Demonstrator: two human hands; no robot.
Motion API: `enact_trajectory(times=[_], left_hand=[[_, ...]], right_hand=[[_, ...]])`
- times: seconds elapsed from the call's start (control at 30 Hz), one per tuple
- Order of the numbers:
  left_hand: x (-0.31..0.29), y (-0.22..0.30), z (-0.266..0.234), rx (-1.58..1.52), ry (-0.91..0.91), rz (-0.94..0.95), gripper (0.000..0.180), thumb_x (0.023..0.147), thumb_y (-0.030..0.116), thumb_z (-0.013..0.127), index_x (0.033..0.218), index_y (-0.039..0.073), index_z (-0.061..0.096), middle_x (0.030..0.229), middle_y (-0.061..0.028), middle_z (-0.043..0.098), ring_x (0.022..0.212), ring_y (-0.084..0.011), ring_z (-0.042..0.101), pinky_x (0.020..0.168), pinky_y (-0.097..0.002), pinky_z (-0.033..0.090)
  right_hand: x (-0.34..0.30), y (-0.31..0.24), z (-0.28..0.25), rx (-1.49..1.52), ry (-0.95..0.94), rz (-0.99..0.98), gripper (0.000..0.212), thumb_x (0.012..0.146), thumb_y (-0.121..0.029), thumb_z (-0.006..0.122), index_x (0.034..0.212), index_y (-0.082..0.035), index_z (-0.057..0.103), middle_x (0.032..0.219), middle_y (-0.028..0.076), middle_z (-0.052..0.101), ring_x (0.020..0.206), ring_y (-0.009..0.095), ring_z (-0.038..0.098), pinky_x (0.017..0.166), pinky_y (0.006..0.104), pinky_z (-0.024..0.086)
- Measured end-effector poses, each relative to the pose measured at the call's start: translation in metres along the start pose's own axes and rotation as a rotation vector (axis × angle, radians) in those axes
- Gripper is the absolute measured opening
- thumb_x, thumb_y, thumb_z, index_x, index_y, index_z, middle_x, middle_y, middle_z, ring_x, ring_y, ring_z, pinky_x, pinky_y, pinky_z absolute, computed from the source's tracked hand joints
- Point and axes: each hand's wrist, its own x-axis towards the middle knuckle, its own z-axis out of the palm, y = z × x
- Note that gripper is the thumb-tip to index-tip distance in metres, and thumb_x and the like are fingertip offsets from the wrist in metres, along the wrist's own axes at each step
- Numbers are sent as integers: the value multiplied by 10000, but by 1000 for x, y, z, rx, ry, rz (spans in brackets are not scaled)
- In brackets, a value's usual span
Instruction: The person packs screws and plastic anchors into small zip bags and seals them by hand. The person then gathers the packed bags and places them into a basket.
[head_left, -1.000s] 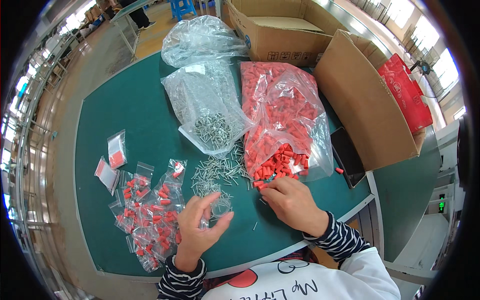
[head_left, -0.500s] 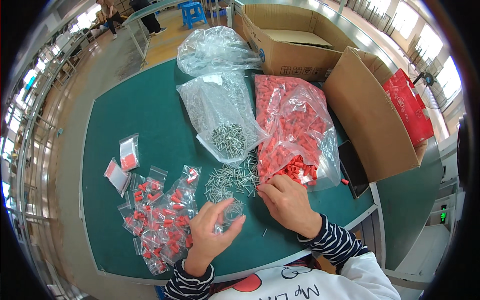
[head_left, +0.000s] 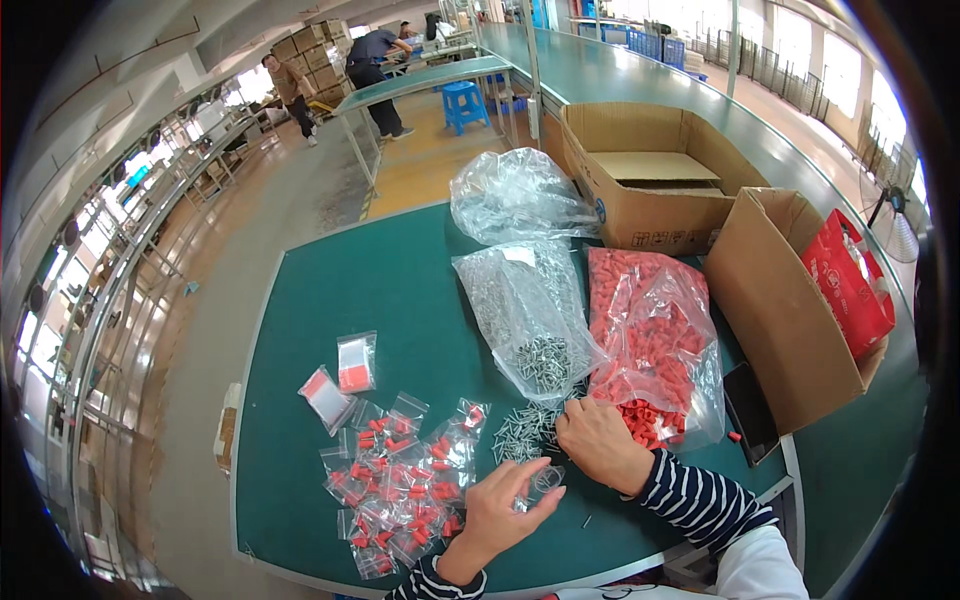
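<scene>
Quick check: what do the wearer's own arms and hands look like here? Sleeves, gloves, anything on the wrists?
Both hands are bare, with no gloves. The left hand and right hand come out of long sleeves with narrow dark-and-white stripes and ribbed cuffs at the wrists. No watch, ring or strap is visible.

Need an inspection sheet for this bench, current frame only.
Surface: green table mat, bare at left.
Job's things: loose pile of small metal screws; small clear plastic pouch; filled pouches of red plugs.
Clutter: clear bag of screws, clear bag of red plugs, open cardboard boxes.
Hands: left hand at the pouch; right hand on the screws.
Cables: nothing seen.
Surroundings: blue stool, people at a far table.
</scene>
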Motion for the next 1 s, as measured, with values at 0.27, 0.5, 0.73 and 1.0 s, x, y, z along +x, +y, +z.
enact_trajectory(times=[0.27,0.5,0.73,1.0], left_hand=[[1,2,0,-2,12,12,418,718,147,840,1102,73,694,653,-38,520,539,-136,503,487,-271,413],[3,-4,5,-49,6,-1,428,711,118,839,1107,60,687,692,-37,522,584,-149,496,534,-275,422],[-1,-5,6,-106,-43,-41,485,688,99,846,1137,33,676,703,-23,509,605,-113,462,549,-242,380],[-4,-7,11,-104,-34,0,528,670,92,849,1163,36,669,703,-24,510,597,-115,468,542,-246,383]], right_hand=[[-7,7,5,188,85,17,113,748,-122,667,831,-48,645,806,82,574,774,249,623,622,368,498],[-24,17,0,1068,228,274,126,821,-64,727,920,-13,669,846,57,593,721,139,592,612,277,460],[-37,3,-5,1882,80,523,130,912,-135,718,987,-30,705,831,-56,545,704,9,465,596,199,363],[-46,-10,-14,1860,133,404,116,889,-104,736,982,-36,721,875,-29,563,713,25,441,618,204,340]])
